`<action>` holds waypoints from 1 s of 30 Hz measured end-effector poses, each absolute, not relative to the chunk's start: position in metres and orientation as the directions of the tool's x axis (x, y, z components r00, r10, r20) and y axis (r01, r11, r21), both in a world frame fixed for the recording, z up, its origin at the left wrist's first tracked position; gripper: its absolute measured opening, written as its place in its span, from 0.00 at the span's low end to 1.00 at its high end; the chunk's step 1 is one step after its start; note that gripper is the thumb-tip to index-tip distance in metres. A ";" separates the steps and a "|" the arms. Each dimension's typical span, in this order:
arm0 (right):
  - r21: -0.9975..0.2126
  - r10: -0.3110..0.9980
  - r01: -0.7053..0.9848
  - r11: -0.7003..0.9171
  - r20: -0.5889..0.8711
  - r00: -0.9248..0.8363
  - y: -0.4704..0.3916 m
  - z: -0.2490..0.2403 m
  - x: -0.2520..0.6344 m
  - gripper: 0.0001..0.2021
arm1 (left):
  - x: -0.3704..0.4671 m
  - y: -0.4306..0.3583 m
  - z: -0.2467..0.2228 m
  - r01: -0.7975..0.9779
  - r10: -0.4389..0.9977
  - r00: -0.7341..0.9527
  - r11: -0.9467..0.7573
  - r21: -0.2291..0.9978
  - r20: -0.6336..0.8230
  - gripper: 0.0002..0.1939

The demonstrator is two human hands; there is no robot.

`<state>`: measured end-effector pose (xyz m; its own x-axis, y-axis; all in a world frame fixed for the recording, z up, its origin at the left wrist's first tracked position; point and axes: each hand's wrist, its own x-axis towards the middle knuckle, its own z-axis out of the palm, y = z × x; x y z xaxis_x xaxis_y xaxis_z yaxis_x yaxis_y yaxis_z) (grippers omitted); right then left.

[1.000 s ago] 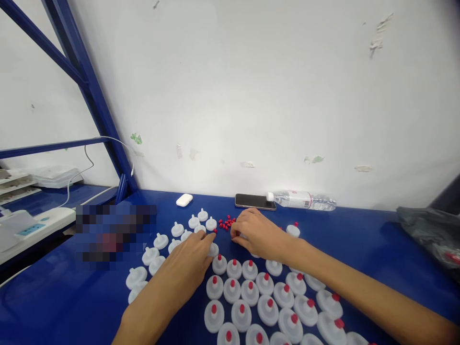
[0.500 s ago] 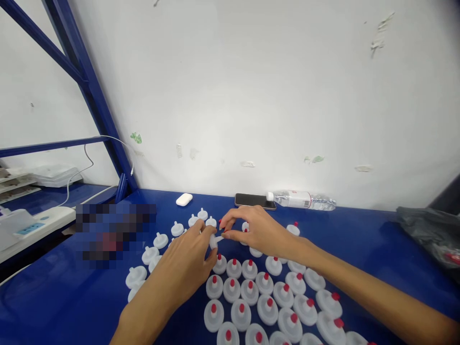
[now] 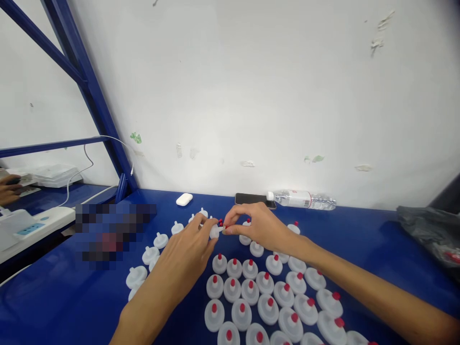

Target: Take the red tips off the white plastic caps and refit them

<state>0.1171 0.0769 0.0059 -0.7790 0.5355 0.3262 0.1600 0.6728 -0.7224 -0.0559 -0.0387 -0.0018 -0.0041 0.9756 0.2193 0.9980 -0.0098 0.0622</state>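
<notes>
My left hand (image 3: pixel 189 249) grips a translucent white nozzle cap (image 3: pixel 214 232) by its round base, the thin spout pointing right. At the spout's tip, my right hand (image 3: pixel 253 225) pinches a small red tip cap (image 3: pixel 225 228), mostly covered by the fingers. A few loose red tip caps (image 3: pixel 221 222) lie just behind. Below and right of my hands stand several white nozzle caps with red tips (image 3: pixel 241 315). To the left are several plain white nozzle caps (image 3: pixel 160 240) without red tips, some hidden by my left forearm.
Against the wall lie a white earbud case (image 3: pixel 184 199), a phone (image 3: pixel 251 198) and a clear plastic bottle (image 3: pixel 302 199). A dark plastic bag (image 3: pixel 429 235) sits at right. Left are a power strip (image 3: pixel 36 227), a blue frame post (image 3: pixel 97 105) and another person's hand (image 3: pixel 9 190).
My hands have shifted slightly up, and the right fingers now close around the spout's tip with the red tip cap. Another person's hand has come into view at far left.
</notes>
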 end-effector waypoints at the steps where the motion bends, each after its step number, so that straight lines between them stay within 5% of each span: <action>1: -0.738 0.547 0.153 0.658 0.328 -0.771 0.077 0.006 0.117 0.04 | -0.056 -0.038 -0.002 0.998 0.976 -0.004 -0.009 0.057 0.218 0.18; 6: -0.807 0.572 0.126 0.577 0.289 -0.768 0.081 0.004 0.117 0.08 | -0.058 -0.039 -0.002 0.998 0.960 0.005 -0.021 0.057 0.278 0.17; 13: -0.957 0.494 -0.063 0.282 0.201 -0.846 0.085 0.009 0.121 0.29 | -0.063 -0.049 0.005 0.924 0.823 0.070 -0.267 0.274 0.564 0.15; 17: -0.982 0.310 -0.136 0.127 0.170 -0.935 0.080 0.015 0.122 0.21 | -0.057 -0.053 0.007 0.868 0.773 0.088 -0.369 0.333 0.628 0.17; 24: -0.985 0.329 -0.102 0.138 0.143 -0.933 0.070 0.023 0.122 0.21 | -0.056 -0.050 0.008 0.852 0.797 0.023 -0.331 0.405 0.604 0.15; 30: -0.966 0.206 -0.156 -0.205 0.113 -0.972 0.083 0.018 0.127 0.21 | -0.058 -0.048 0.010 0.794 0.785 -0.063 -0.334 0.507 0.616 0.13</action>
<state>0.1275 0.0831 0.0179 -0.9719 0.2063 0.1132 -0.1560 -0.2047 -0.9663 -0.0581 -0.0482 0.0098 -0.0633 0.7849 0.6164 0.7943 -0.3343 0.5072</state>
